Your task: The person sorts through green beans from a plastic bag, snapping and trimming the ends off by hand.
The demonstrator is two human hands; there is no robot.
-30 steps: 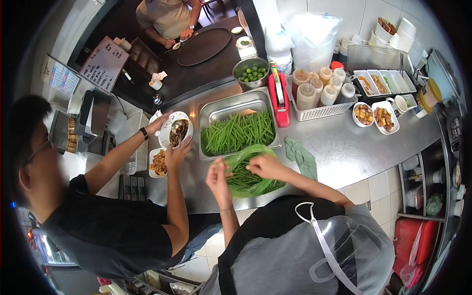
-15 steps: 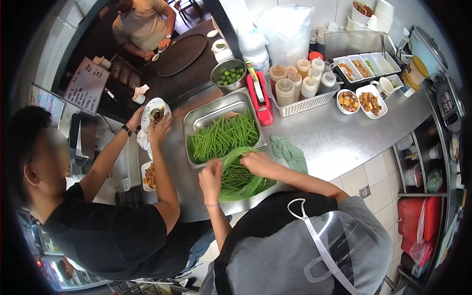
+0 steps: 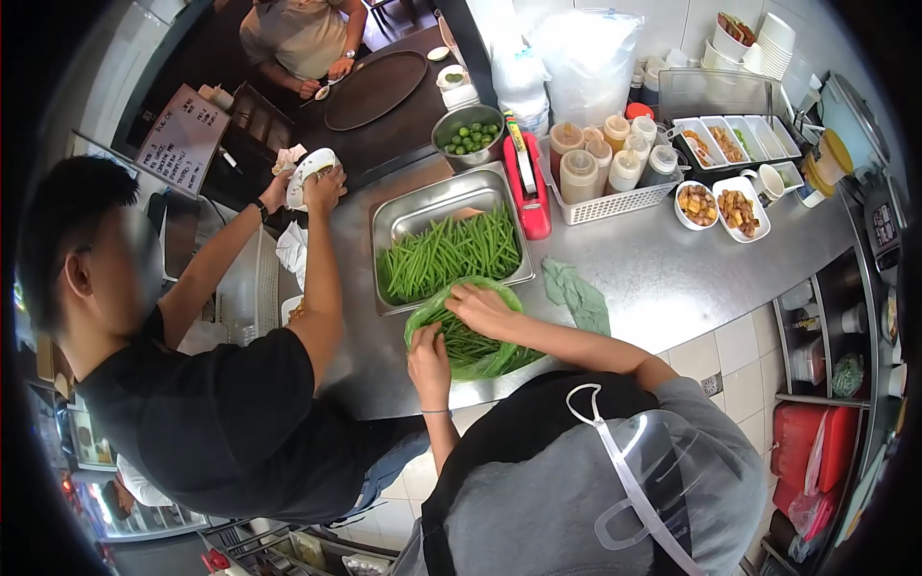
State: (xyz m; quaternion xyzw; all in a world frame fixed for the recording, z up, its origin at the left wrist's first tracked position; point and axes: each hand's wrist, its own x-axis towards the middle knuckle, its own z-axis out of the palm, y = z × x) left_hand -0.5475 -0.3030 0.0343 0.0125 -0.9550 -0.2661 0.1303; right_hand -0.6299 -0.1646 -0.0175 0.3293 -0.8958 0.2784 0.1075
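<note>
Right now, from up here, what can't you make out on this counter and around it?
All in the head view:
- Lower contents of the green bag: hidden by the top beans.
- Whether the left hand and right hand pinch the film: too small.
- Most of the dish on the left: hidden by the co-worker's arm.
- Full wording on the whiteboard: too small.
- Head of the person opposite: cut off by the top edge.

Steel counter [image 3: 663,264] with metal tray [image 3: 411,205], green bag [image 3: 485,368], tape dispenser [image 3: 535,206], bottle basket [image 3: 624,205], cloth [image 3: 580,297].
</note>
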